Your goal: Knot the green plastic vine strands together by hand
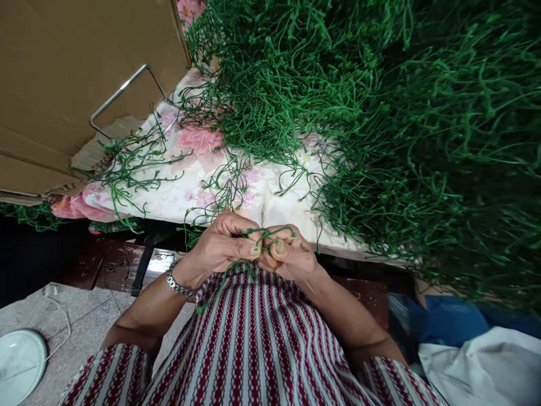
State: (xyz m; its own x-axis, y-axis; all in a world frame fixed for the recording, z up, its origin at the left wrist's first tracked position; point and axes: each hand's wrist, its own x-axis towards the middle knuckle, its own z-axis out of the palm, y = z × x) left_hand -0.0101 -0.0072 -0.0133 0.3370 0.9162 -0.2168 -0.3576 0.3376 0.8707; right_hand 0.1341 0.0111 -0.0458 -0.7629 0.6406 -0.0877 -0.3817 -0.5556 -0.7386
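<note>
Close in front of my striped top, my left hand [222, 245] and my right hand [293, 256] meet with thumbs and fingers pinched. Between them is a thin green branching stem [274, 231], apparently plastic, with its forked ends sticking out above the thumbs. Both hands grip it; the exact joint at the fingertips is partly hidden. Another strand [213, 294] hangs below my left hand. Just beyond the hands, several loose stems [228, 183] lie on the flowered cloth [169, 197] at the table's near edge.
A large heap of green stems [304, 101] covers the back and right. At the left stand a cardboard box [84, 62] and a bent metal wire frame [118, 93], with more stems beside it. A white round object [21, 366] lies on the floor; white fabric [486, 366] sits lower right.
</note>
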